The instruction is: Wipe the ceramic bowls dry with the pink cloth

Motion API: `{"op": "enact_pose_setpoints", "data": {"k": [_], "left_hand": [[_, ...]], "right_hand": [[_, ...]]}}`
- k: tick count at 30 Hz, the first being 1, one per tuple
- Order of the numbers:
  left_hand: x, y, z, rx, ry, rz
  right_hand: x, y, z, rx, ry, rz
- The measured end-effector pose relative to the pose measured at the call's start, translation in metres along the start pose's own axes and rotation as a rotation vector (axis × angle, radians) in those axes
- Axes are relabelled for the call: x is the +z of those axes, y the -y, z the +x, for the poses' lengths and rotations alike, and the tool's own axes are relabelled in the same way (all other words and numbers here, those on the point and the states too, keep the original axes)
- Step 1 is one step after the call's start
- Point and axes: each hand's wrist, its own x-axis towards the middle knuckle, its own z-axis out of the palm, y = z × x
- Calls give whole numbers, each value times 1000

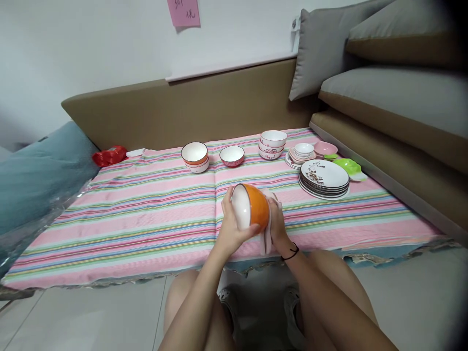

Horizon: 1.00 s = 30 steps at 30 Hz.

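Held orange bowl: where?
Head view, just right of centre: orange bowl tilted between the left hand and the pale cloth in the right hand.

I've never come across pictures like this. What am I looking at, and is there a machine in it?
No machine arm here: these are a person's own bare hands, filmed by a camera worn on the head, looking forward and down. The left hand holds an orange bowl, white inside, tipped sideways. The right hand holds a pale cloth against its outside. Beyond, on a striped cover, stand stacked bowls, a single red bowl, more bowls in a stack, and piled plates, the top one flower-patterned.
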Motion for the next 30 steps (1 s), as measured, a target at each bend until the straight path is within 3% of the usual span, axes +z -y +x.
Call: {"op": "enact_pose_setpoints", "data": {"k": [2,5,10,15,19,24,30], "left_hand": [[4,-1,1,-207,-43,-277],[5,-7,4,-497,-33,-629],[-4,-10,5,-784,69,-892],[-6,-8,7,-815,53,-1024],[-9,-9,8,-734,6,-1028],[-11,-9,5,-668,65,-950],[-6,-8,8,-655,-98,-934]], "right_hand": [[16,-9,14,-68,-65,-53],[22,-14,24,-290,-95,-268],[9,-9,23,-587,-54,-509],[10,-7,18,-629,-2,-454],[8,-6,16,-650,7,-333],[2,-6,18,-706,17,-303],[-2,-2,18,-802,66,-255]]}}
